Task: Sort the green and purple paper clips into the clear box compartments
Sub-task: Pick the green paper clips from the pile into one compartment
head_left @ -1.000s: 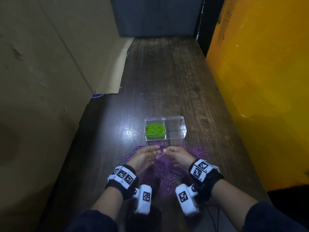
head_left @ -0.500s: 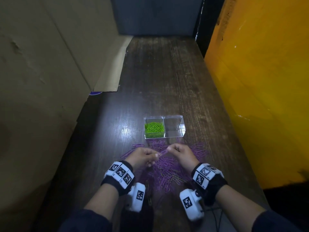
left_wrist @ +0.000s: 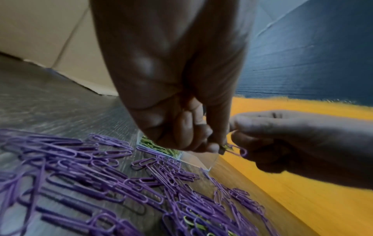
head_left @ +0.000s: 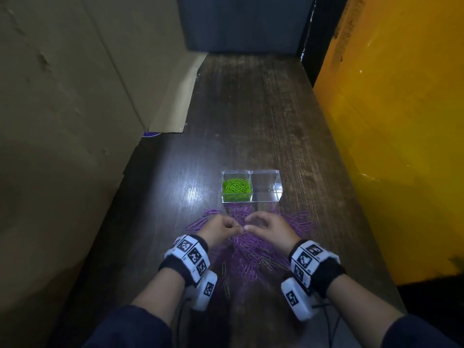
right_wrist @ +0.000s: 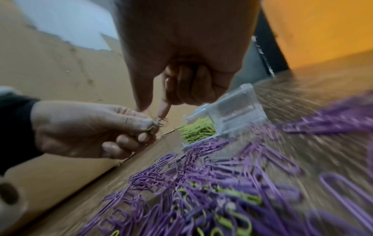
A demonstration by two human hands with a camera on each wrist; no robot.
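Observation:
A clear two-compartment box [head_left: 253,200] stands on the dark wooden table. Its left compartment holds green paper clips [head_left: 236,187] and its right compartment [head_left: 266,188] looks empty. In front of it spreads a pile of purple clips [head_left: 251,249] with a few green ones [right_wrist: 240,194] mixed in. Both hands hover over the pile, fingertips nearly touching. My left hand [head_left: 238,228] pinches a green clip [left_wrist: 226,146] that is hooked to a purple clip [left_wrist: 239,151]. My right hand [head_left: 248,227] pinches that purple clip between thumb and forefinger.
A cardboard wall [head_left: 75,96] runs along the left of the table and a yellow panel [head_left: 401,121] along the right. A dark blue board [head_left: 243,23] closes the far end. A loose green clip [head_left: 226,288] lies near my left wrist.
Both hands stay over the pile. Half a second ago the fingertips were slightly apart with a clip stretched between them; now they are close together again.

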